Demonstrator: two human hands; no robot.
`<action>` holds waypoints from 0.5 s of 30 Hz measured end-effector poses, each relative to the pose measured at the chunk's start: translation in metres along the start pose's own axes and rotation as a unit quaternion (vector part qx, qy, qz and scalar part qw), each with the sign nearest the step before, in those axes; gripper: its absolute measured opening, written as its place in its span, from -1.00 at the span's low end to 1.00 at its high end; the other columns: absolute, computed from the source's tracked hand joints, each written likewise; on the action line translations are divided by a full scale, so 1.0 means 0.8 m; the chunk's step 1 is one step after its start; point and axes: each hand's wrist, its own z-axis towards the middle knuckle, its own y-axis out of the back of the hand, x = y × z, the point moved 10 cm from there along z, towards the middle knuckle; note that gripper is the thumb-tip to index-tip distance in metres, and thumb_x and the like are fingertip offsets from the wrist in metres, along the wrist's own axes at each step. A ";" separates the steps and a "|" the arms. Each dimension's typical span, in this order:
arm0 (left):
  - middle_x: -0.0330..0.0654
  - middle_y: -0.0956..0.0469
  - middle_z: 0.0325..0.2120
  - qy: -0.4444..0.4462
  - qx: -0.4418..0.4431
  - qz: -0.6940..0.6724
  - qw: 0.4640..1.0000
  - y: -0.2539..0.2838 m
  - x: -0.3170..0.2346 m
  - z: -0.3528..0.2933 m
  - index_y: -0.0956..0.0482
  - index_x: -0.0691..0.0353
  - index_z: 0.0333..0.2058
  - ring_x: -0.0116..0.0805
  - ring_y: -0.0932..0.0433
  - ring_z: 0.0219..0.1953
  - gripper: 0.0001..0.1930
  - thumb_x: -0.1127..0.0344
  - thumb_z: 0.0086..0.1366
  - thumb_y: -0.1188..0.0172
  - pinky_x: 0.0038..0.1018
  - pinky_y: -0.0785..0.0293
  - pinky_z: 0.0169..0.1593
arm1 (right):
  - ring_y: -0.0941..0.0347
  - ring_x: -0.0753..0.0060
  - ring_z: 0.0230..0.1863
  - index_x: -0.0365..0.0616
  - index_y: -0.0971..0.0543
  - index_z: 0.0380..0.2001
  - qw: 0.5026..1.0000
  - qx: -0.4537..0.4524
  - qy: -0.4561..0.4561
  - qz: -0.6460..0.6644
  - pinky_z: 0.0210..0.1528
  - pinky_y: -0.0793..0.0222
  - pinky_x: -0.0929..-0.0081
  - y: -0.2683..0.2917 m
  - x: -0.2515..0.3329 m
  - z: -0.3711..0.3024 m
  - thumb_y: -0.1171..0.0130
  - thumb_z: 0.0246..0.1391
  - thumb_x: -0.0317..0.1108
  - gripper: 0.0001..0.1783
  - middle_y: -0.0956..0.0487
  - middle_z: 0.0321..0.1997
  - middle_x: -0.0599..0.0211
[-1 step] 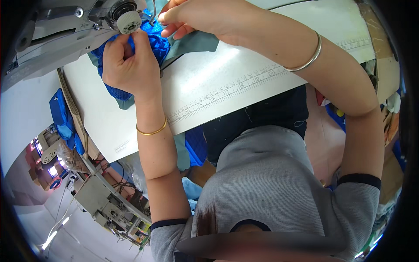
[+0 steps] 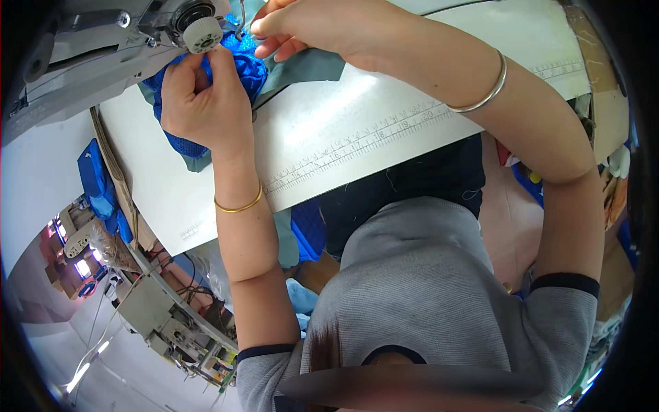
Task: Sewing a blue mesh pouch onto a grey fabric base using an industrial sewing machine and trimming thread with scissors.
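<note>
Left hand [image 2: 206,106] pinches the blue cloth [image 2: 252,72], probably to steady it. Right hand [image 2: 292,31] half-curled, can't tell if gripping.

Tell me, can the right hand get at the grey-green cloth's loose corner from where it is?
Probably yes: the right hand is just above the grey-green cloth in the picture, its loose corner lies uncovered on the white table, and nothing appears to block the way.
</note>
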 end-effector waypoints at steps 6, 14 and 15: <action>-0.44 -0.43 -0.70 -0.002 0.007 -0.002 1.000 -0.003 0.000 0.001 -0.74 0.37 -0.40 -0.70 -0.22 -0.62 -0.90 0.46 0.14 -0.45 -0.69 -0.07 -0.53 | -0.58 0.46 -0.35 -0.51 -0.58 -0.21 1.000 0.004 -0.026 0.004 -0.28 -0.52 0.63 0.004 0.002 0.002 -0.10 0.23 -0.48 -0.77 -0.65 -0.33 0.08; -0.39 -0.53 -0.65 0.001 0.022 -0.013 1.000 -0.005 0.004 0.000 -0.75 0.38 -0.38 -0.70 -0.31 -0.61 -0.91 0.47 0.17 -0.45 -0.72 -0.15 -0.52 | -0.56 0.47 -0.39 -0.48 -0.56 -0.27 0.988 -0.077 -0.110 -0.080 -0.36 -0.46 0.63 -0.008 0.044 -0.012 -0.18 0.15 -0.56 -0.86 -0.61 -0.39 0.14; -0.38 -0.55 -0.64 0.004 0.020 -0.011 1.000 -0.006 0.004 0.001 -0.75 0.38 -0.38 -0.69 -0.33 -0.60 -0.91 0.47 0.17 -0.45 -0.72 -0.18 -0.52 | -0.54 0.48 -0.41 -0.47 -0.55 -0.26 0.991 -0.066 -0.109 -0.041 -0.40 -0.44 0.61 -0.009 0.035 -0.003 -0.19 0.14 -0.56 -0.86 -0.60 -0.39 0.15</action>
